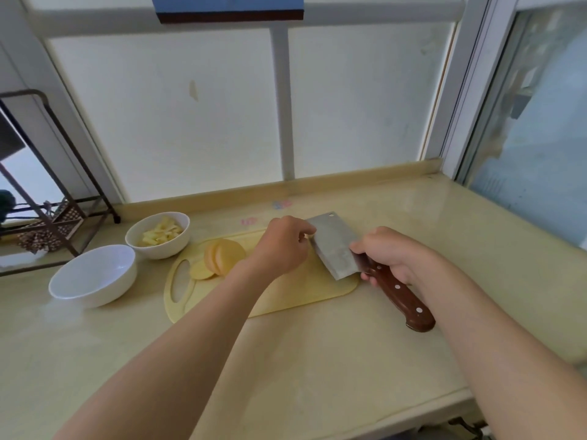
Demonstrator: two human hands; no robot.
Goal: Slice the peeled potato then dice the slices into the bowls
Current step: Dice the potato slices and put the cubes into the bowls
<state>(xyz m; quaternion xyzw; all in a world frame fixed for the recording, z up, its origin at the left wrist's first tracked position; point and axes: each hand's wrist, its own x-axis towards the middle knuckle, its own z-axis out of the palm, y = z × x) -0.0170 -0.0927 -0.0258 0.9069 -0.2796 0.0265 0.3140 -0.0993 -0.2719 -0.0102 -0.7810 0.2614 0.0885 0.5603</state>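
1. The yellow cutting board (pixel 295 293) sits mid-counter, with its handle cutout at the left end.
2. The right hand (pixel 392 257) is wrapped around the cleaver (pixel 333 246) right where the blade meets the handle. Fingers are curled tight around it, and most of the brown riveted handle pokes out toward the near right, past the hand.
3. The cleaver blade is over the right part of the board, angled so the tip points far-left. I can't really tell if the edge is touching the board.
4. The left hand (pixel 282 246) is on the board just left of the blade, knuckles up, fingers curled down, with a fingertip touching the flat of the blade. Whatever's under those fingers is hidden, so no idea if it's pinching a piece or not.
5. The potato slices (pixel 224 257) are on the left part of the board. They're a few round slices leaning on each other, plus one lying flat nearer the cutout.
6. The far white bowl (pixel 162 250) sits just beyond the board's left end and has the diced potato (pixel 162 233) in it.
7. The near white bowl (pixel 92 274) is left of the board, just beside the far one.
8. Everything's on a beige counter (pixel 286 360). There's a dark metal rack (pixel 57 217) at the far left and a frosted window (pixel 190 106) behind.
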